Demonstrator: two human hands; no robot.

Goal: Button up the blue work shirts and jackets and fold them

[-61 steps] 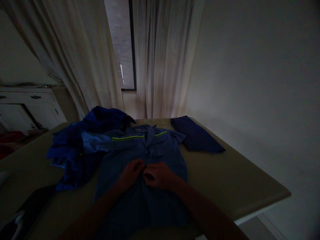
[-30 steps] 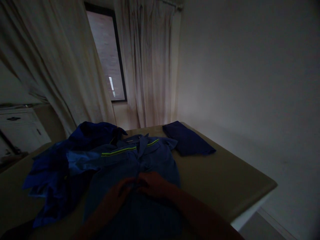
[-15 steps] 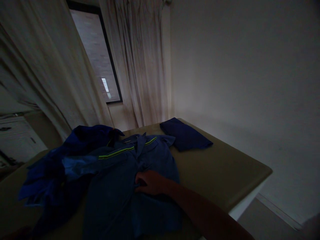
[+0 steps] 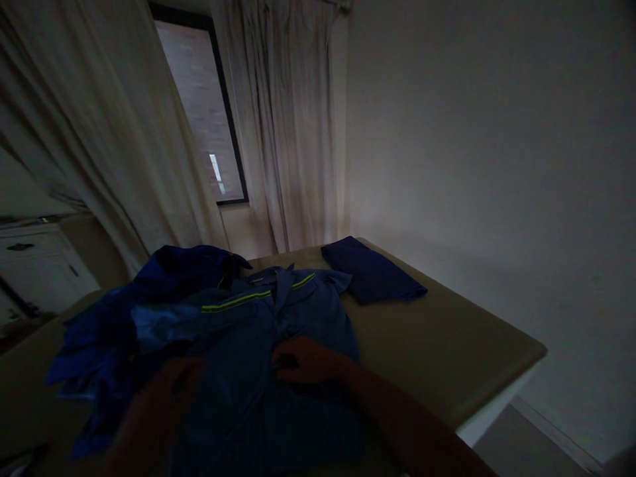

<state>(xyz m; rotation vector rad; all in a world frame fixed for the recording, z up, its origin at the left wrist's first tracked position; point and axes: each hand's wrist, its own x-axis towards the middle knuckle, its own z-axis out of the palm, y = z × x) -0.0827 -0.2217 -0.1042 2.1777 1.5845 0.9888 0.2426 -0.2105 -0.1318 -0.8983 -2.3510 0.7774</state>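
A dark blue short-sleeved work shirt point(image 4: 238, 344) with yellow-green stripes across its chest lies front side up, its collar away from me. My right hand point(image 4: 311, 361) is closed on the shirt's front near the middle, with thumb and fingers pinching the cloth along the front opening. Blurred by motion, my left hand point(image 4: 173, 387) is over the shirt's left edge; whether its fingers hold cloth cannot be made out. Beside it, a brighter blue garment point(image 4: 109, 338) lies in a crumpled heap, partly under the shirt's left sleeve point(image 4: 161, 324).
A folded navy garment point(image 4: 370, 271) lies at the far right of the padded, tan-topped table point(image 4: 447, 358). Behind the table are curtains point(image 4: 293, 146), a window point(image 4: 203, 106) and a bare wall point(image 4: 477, 146). A white cabinet point(image 4: 42, 265) stands at the left.
My left hand has come up from the lower left corner to the shirt's left edge. My right hand keeps its pinch in nearly the same place. The view has shifted slightly.
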